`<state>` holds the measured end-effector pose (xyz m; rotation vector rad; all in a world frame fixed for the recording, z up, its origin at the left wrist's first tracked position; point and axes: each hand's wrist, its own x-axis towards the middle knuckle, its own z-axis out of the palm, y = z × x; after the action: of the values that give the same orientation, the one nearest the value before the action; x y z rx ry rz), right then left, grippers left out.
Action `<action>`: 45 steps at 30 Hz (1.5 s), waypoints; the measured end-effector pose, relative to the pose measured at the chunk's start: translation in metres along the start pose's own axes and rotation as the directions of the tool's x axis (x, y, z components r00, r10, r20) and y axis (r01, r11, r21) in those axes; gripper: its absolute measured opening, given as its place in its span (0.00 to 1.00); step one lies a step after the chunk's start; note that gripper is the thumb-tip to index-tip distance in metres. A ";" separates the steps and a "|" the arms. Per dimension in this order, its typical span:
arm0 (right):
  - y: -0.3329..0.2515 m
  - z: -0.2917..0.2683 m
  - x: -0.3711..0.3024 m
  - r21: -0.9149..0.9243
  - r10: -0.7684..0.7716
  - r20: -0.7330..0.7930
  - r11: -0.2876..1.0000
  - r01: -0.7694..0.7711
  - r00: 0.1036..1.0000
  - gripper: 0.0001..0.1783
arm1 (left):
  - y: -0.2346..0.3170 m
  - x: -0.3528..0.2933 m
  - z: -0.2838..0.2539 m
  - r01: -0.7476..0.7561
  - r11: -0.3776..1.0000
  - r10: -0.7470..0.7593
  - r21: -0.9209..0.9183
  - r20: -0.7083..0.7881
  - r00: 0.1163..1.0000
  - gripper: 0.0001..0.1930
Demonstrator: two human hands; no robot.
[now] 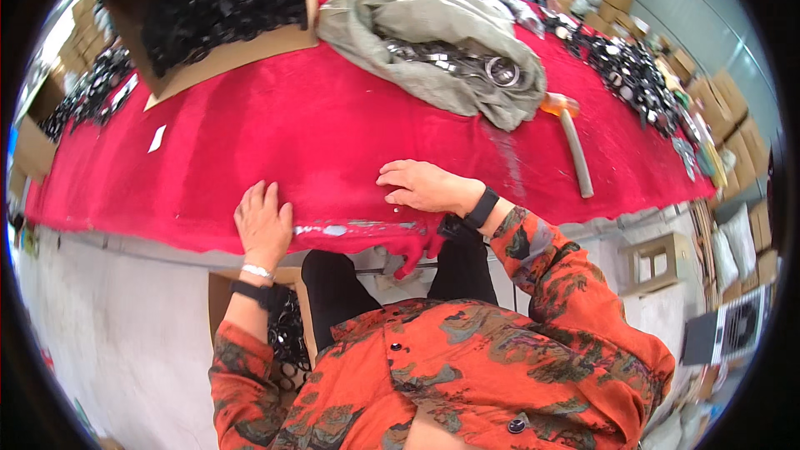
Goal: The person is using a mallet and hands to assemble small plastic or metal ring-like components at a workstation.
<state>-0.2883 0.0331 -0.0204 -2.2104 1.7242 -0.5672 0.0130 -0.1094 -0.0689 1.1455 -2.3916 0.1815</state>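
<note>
Sitting at the far left, a brown box (33,150) is standing beside a heap of small black parts (96,100). Next to it, a big cardboard box (310,0) is lying with its open side toward the person, and lots of small black things (225,8) are filling it. Lower down, by the person's left leg, another box (220,296) is sitting under the table's edge, and dark, shiny pieces (287,329) are lying inside. Farther right, a gray-green sack (358,21) is gaping open, and shiny metal rings (502,72) are showing in its mouth. A hammer (575,150) with an orange head is lying by the sack, and a long heap of black and silver parts (633,83) is spreading out past it.

The red cloth (283,125) is covering the table in front of the person. The left hand (264,221) is resting on its near edge, palm down, and its fingers are spreading a little, with the thumb sticking out. The right hand (427,187) is pointing left over the cloth. Its fingers are bending softly, with a small gap above the thumb; one cannot tell if the tips are touching the cloth.
</note>
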 end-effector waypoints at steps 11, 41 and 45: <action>0.105 -0.070 0.020 -0.361 0.395 -0.052 0.849 -0.387 0.917 0.16 | 0.054 0.121 0.027 -0.270 0.924 0.290 -0.269 0.035 0.956 0.24; 0.044 -0.036 -0.106 -0.264 0.224 -0.041 0.938 -0.227 0.974 0.25 | 0.050 0.035 0.016 -0.071 0.956 0.114 -0.285 0.137 0.984 0.28; 0.023 -0.014 -0.129 -0.305 0.244 -0.184 0.907 -0.291 0.952 0.25 | 0.048 0.015 0.002 -0.053 0.987 0.069 -0.148 0.101 0.992 0.27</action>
<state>-0.3419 0.1523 -0.0360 -2.1211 2.2996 -0.3994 -0.0328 -0.0899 -0.0596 1.0390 -2.4887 -0.0345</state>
